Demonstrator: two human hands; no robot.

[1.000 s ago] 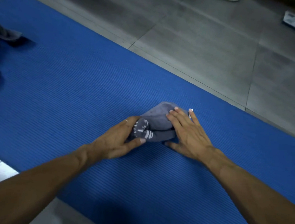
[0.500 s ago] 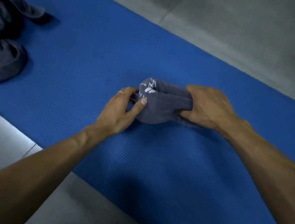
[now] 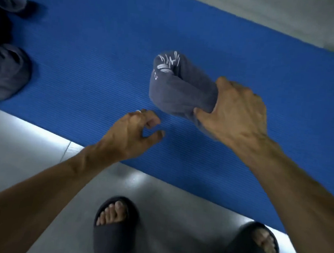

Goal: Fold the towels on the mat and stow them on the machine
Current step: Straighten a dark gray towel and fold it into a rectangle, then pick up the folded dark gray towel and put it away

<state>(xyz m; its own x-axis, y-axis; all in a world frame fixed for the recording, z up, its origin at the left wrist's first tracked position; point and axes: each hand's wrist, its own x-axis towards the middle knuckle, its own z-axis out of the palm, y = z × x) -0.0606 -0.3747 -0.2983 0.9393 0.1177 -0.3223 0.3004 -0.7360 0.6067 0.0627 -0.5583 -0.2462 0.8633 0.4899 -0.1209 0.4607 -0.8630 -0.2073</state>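
A folded grey towel (image 3: 177, 87) with white print on its end hangs above the blue mat (image 3: 91, 63), lifted clear of it. My right hand (image 3: 236, 110) is shut on the towel's right end. My left hand (image 3: 135, 133) hovers just below and left of the towel, fingers curled and apart, holding nothing. More grey towels (image 3: 3, 69) lie crumpled at the mat's left edge. The machine is not in view.
Grey tiled floor (image 3: 20, 133) lies in front of the mat and beyond it at the top right. My two feet in dark slides (image 3: 112, 228) stand on the floor just before the mat's near edge.
My right hand has lifted the folded towel off the mat. My left hand has let go of it and dropped back. The view has tilted down, showing my feet.
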